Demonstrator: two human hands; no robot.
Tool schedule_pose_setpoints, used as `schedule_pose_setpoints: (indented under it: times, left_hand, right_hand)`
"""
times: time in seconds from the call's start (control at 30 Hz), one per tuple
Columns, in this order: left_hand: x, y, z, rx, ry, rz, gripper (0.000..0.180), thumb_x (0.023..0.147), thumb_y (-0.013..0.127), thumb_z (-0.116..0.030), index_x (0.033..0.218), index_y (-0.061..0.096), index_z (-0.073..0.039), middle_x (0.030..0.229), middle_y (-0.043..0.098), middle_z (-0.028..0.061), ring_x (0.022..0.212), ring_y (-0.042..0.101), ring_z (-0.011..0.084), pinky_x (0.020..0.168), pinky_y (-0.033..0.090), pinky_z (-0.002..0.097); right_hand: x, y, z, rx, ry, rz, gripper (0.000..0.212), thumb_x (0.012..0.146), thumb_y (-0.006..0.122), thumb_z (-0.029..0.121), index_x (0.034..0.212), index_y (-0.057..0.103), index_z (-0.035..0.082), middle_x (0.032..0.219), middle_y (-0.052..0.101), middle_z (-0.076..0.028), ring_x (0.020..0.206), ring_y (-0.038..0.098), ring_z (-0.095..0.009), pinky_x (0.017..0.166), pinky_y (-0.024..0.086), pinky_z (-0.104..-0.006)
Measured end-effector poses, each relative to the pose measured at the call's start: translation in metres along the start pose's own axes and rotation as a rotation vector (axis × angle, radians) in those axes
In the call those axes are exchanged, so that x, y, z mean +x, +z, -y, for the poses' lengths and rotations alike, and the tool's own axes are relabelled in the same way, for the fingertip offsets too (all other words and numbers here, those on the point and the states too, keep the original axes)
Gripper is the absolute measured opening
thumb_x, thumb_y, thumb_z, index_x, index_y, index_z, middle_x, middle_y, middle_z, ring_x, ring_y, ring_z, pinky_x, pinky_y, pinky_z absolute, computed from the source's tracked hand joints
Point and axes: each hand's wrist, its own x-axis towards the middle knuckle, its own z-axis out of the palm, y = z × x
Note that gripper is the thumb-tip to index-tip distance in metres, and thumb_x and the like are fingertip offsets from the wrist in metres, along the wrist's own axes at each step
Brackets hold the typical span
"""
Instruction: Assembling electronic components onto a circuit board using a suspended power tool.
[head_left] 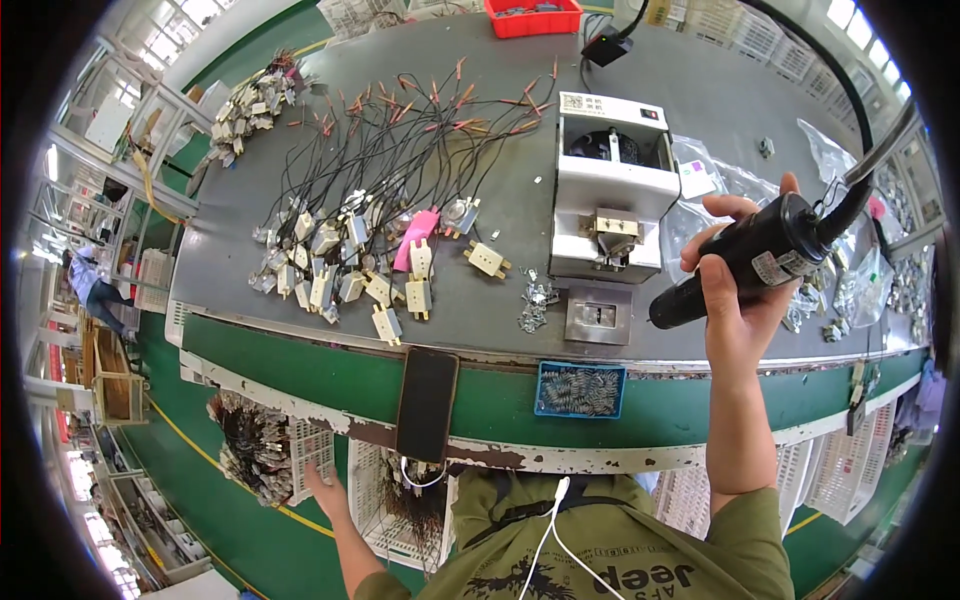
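Note:
My right hand [736, 318] is wrapped round a black electric screwdriver [765, 245], its tip slanting down to the left above the bench. Just left of that tip are a white screw feeder [612, 195] and a small metal fixture block [598, 316]. My left hand [326, 492] is low, below the bench's front edge, with its fingers apart beside a white plastic crate [312, 455]. Nothing shows in it. Dark-wired parts [255, 455] are heaped next to that crate. On the bench lie several cream plug-like parts [420, 262] with black leads.
Loose metal pieces [535, 300] lie left of the fixture. A blue tray [540, 408] of small metal parts and a phone [427, 405] rest along the front edge. Far back stands a red bin [535, 25]. Plastic bags [868, 285] lie at right; a person [95, 285] is far left.

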Motion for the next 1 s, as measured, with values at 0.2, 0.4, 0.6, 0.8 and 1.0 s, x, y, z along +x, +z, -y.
schedule_pose_setpoints:
  times: [0.2,0.4,0.6,0.8,1.0]
  left_hand:
    - [0.044,-0.066,-0.318,-0.372,0.362,0.061,0.066,0.091,0.068,-0.018,0.147,0.038,-0.002,0.157,0.033,0.0223,0.145,0.032,0.0419,0.119,0.028,0.0524]
    - [0.015,-0.034,-0.37,-0.157,0.624,0.299,0.088,0.081,0.071,-0.02,0.156,0.027,-0.006,0.16,0.025,0.0263,0.147,0.026,0.0477,0.119,0.021,0.0582]
    - [0.015,-0.032,-0.376,-0.125,0.587,0.311,0.086,0.08,0.066,-0.011,0.157,0.026,-0.008,0.161,0.024,0.025,0.146,0.028,0.0442,0.116,0.027,0.054]
    - [0.014,-0.028,-0.377,-0.182,0.564,0.271,0.084,0.08,0.065,-0.014,0.156,0.03,-0.009,0.158,0.029,0.0259,0.143,0.032,0.0454,0.113,0.028,0.0554]
    - [0.016,-0.031,-0.381,-0.174,0.518,0.342,0.082,0.08,0.065,-0.014,0.155,0.032,-0.012,0.158,0.027,0.0252,0.144,0.029,0.0453,0.113,0.026,0.0566]
  right_hand:
    - [-0.006,-0.001,0.01,-0.099,-0.002,-0.038,0.064,0.093,0.071,0.011,0.145,0.033,0.005,0.133,0.058,-0.019,0.097,0.067,-0.018,0.089,0.054,-0.0321]
    - [-0.008,0.007,0.006,-0.062,0.006,-0.028,0.066,0.094,0.069,0.01,0.147,0.03,0.007,0.135,0.056,-0.019,0.099,0.067,-0.019,0.089,0.054,-0.0336]
    - [-0.008,0.0,0.006,-0.065,0.018,-0.038,0.068,0.095,0.068,0.01,0.149,0.028,0.008,0.136,0.055,-0.019,0.099,0.067,-0.019,0.09,0.054,-0.0342]
    - [-0.01,0.002,0.007,-0.072,0.037,-0.032,0.067,0.095,0.066,0.008,0.15,0.026,0.008,0.136,0.055,-0.019,0.1,0.067,-0.019,0.091,0.054,-0.0346]
    - [-0.013,0.003,0.006,-0.048,0.04,-0.035,0.066,0.096,0.065,0.009,0.149,0.026,0.008,0.137,0.054,-0.019,0.099,0.065,-0.019,0.089,0.053,-0.0352]
